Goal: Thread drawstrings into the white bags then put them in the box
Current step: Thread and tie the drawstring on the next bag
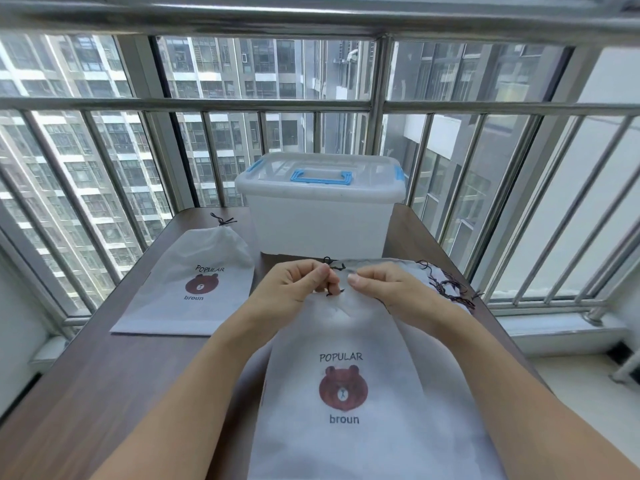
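A white bag (349, 334) with a brown bear print lies in front of me on the dark table (86, 375). My left hand (294, 289) pinches a dark drawstring (333, 292) at the bag's top hem. My right hand (384, 289) pinches the hem just to the right of it. A second white bear bag (194, 289) lies at the left, its top gathered and its drawstring tied. The translucent box (320, 220) with a blue handle stands behind the bags, lid shut.
Loose dark drawstrings (446, 289) lie in a small heap on white fabric at the right, past my right hand. A metal railing (377, 105) and windows stand close behind the table. The table's left front is bare wood.
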The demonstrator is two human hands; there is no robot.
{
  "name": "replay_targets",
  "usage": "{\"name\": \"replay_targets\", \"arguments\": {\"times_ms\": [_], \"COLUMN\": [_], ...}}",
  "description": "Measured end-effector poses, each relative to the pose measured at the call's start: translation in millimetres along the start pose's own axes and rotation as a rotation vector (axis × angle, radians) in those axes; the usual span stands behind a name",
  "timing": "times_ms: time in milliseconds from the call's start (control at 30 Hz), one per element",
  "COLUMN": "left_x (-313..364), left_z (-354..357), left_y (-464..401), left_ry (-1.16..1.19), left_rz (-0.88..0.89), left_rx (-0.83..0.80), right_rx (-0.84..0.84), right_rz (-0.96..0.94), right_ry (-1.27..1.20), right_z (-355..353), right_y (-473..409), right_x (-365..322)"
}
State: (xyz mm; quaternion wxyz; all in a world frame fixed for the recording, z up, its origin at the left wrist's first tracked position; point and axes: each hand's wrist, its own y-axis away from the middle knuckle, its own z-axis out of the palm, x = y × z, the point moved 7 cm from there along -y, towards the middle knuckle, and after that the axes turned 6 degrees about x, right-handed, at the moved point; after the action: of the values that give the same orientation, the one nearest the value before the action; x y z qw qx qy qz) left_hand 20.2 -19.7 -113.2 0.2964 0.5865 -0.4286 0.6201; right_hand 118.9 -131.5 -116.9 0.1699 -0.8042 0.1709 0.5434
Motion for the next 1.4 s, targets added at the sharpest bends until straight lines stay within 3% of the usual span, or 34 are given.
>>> {"name": "replay_targets", "arguments": {"times_ms": [233, 467, 633, 833, 1000, 1200, 1400], "left_x": [-2.5, 0.1, 1.3, -5.8, -3.8, -4.6, -4.2], "left_z": [-5.5, 1.4, -6.5, -2.4, -4.8, -2.0, -8.1], "left_y": [-4.6, -1.8, -2.8, -4.8, -5.8, -5.7, -7.2], "left_ry": [-0.098, -0.147, -0.19, -0.2, -0.138, -0.139, -0.091], "left_rz": [0.047, 0.079, 0.123, 0.09, 0.083, 0.094, 0.067], "left_rx": [0.038, 0.025, 0.142, 0.048, 0.086, 0.072, 0.113], "right_rx": [0.15, 0.227, 0.163, 0.129, 0.092, 0.139, 0.214], "right_rz": [-0.132, -0.231, -0.256, -0.177, -0.138, -0.226, -0.162], "right_ry": [0.141, 0.502, 0.377, 0.375, 0.416, 0.402, 0.189], "right_z": [-17.3, -16.8, -8.5, -3.8, -5.5, -4.8, -1.6], "right_y": [-2.5, 1.8, 1.6, -3.3, 0.2, -0.6, -4.3], "right_x": [-4.8, -11.7, -15.6, -4.8, -5.8, -10.2, -7.5]}}
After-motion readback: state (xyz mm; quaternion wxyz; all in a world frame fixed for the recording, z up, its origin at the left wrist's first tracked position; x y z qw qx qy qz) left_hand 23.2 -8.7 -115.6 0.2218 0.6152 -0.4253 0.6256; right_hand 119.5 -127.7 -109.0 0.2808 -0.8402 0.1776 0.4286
